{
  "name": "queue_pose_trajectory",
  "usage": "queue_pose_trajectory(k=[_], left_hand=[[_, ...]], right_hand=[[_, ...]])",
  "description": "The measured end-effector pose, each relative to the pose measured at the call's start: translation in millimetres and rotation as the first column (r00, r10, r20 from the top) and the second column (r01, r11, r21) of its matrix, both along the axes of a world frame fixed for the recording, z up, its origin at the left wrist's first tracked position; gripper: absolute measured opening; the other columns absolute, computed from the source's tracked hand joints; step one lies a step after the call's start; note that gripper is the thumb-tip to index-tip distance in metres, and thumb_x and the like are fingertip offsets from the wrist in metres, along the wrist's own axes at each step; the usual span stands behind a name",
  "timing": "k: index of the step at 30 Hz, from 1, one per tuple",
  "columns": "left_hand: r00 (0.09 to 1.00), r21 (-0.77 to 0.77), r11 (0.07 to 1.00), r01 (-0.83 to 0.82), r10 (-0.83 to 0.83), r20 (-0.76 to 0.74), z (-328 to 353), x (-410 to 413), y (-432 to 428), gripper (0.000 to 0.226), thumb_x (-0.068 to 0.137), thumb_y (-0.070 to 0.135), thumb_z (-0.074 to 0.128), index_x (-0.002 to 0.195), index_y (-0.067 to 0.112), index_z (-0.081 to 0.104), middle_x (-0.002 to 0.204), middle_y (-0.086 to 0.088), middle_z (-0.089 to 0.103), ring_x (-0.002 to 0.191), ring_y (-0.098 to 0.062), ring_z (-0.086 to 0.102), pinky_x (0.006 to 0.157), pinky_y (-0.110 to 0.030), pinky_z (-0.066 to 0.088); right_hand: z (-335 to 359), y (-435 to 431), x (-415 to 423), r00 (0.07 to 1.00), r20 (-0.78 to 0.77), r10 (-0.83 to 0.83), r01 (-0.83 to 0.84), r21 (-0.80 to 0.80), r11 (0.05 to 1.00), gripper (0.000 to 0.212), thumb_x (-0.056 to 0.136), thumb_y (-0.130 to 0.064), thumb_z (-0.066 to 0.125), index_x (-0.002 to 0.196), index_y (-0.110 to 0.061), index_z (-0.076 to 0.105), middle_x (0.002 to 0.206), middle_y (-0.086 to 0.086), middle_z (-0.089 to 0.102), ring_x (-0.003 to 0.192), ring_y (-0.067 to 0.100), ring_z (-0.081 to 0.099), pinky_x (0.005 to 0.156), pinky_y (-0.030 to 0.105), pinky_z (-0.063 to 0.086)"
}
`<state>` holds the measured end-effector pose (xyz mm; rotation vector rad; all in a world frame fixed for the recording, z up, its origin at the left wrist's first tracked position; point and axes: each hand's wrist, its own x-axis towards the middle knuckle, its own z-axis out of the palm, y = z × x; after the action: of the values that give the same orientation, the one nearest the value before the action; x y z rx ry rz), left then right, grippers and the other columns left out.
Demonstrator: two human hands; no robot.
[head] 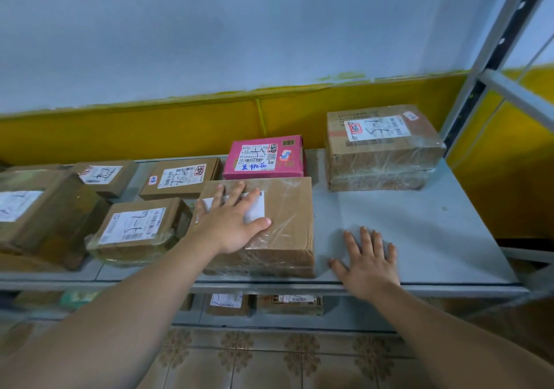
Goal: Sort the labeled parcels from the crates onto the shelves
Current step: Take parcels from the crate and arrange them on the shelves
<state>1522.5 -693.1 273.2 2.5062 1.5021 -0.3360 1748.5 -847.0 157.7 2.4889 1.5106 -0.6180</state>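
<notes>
1. Brown parcel (287,208) sits on the top grey shelf (404,223), front row, its front face approx. flush w/ the shelf lip. Pink parcel (263,156) is right behind it; touching or just apart, can't tell.
2. Left hand (230,223) lies flat on the parcel's top, palm down. Fingers are straight & spread, lying across the white label (257,211), thumb stuck out to the right. No curl, no pinch: resting or pressing, not gripping.
3. Right hand (370,264) is flat on bare shelf just right of the parcel, fingers fanned, thumb angled toward the parcel's front right corner. It's near, but a sliver of shelf shows btwn them, so apart.
4. Key relation: the parcel is under the left hand & to the left of the right one. Left hand is on it; right hand is the free one. The box sits square to the shelf edge. Its long side looks to run left-right, tho the wide lens makes that hard to be sure of.
5. My guess: placing is as good as done, prob. only a nudge or squaring-up to go. A push inward goes toward the pink parcel. A push right goes onto open shelf, w/ the taped box (380,145) further back right.
6. Neighbour parcel (141,226) sits just left of the brown one, more labelled ones beyond. No crates in view.
</notes>
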Motion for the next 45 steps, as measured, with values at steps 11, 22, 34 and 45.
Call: queue_pose_trajectory(k=[11, 22, 34, 45], left_hand=[[0.999, -0.017, 1.000, -0.015, 0.015, 0.038, 7.1, 2.5, 2.4, 0.075, 0.086, 0.077, 0.027, 0.151, 0.047, 0.002, 0.161, 0.010, -0.014, 0.148, -0.026, -0.014, 0.113, -0.066, -0.001], [0.976, 0.050, 0.997, 0.062, -0.071, 0.208, 67.2, -109.9, -4.8, 0.077, 0.089, 0.061, 0.050, 0.153, 0.036, 0.016, 0.163, 0.001, 0.008, 0.150, -0.026, 0.005, 0.117, -0.054, 0.015], [0.965, 0.098, 0.981, -0.165, 0.140, 0.222, 143.3, -409.2, -50.5, 0.067, 0.090, 0.053, 0.056, 0.148, 0.031, 0.032, 0.149, 0.003, 0.040, 0.136, -0.022, 0.038, 0.108, -0.040, 0.036], [0.794, 0.075, 0.795, -0.601, 0.584, 0.169, 130.6, -638.9, -57.2, 0.064, 0.091, 0.050, 0.057, 0.148, 0.030, 0.035, 0.151, 0.005, 0.038, 0.136, -0.016, 0.035, 0.110, -0.033, 0.033]], right_hand=[[66.9, 10.5, 13.1, 0.990, -0.097, -0.099, 0.106, 0.065, 0.992, 0.075, 0.096, -0.065, 0.036, 0.156, -0.023, 0.022, 0.163, 0.006, 0.019, 0.149, 0.030, 0.019, 0.119, 0.047, 0.022], [191.9, 55.5, -80.9, 0.999, -0.032, -0.010, 0.020, 0.318, 0.948, 0.059, 0.094, -0.058, 0.043, 0.139, -0.019, 0.047, 0.140, 0.013, 0.051, 0.126, 0.034, 0.048, 0.103, 0.045, 0.043], [261.8, 153.9, -415.7, 0.843, 0.051, 0.535, -0.503, 0.425, 0.752, 0.070, 0.097, -0.058, 0.043, 0.152, -0.016, 0.034, 0.156, 0.009, 0.038, 0.141, 0.030, 0.037, 0.112, 0.040, 0.035], [259.7, 230.1, -697.1, 0.473, 0.148, 0.868, -0.836, 0.386, 0.390, 0.067, 0.095, -0.060, 0.043, 0.151, -0.024, 0.036, 0.153, 0.006, 0.042, 0.136, 0.028, 0.043, 0.107, 0.042, 0.039]])
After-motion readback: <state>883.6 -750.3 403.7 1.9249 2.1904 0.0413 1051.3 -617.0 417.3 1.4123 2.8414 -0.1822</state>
